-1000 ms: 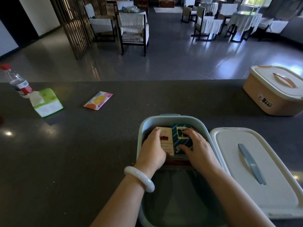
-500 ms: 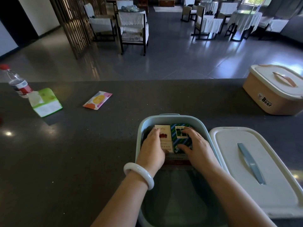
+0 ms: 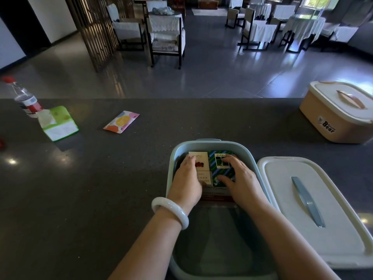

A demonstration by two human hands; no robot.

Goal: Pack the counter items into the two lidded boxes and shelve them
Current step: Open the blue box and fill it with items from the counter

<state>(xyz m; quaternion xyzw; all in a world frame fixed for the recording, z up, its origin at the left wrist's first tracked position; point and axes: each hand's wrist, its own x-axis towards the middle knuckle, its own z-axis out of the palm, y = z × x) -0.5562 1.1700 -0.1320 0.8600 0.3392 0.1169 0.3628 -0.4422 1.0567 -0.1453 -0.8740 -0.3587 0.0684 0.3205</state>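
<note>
Both hands (image 3: 186, 176) (image 3: 241, 178) on two packets (image 3: 199, 158) (image 3: 221, 160)

Beyond my dark counter (image 3: 80, 188) lies a glossy grey tiled floor (image 3: 212, 73). A slatted wooden screen (image 3: 94, 31) stands left, by a white wall (image 3: 54, 17). Dark-framed chairs (image 3: 167, 37) and white-clothed tables (image 3: 302, 27) fill the room; daylight enters through a window (image 3: 314, 1).
</note>
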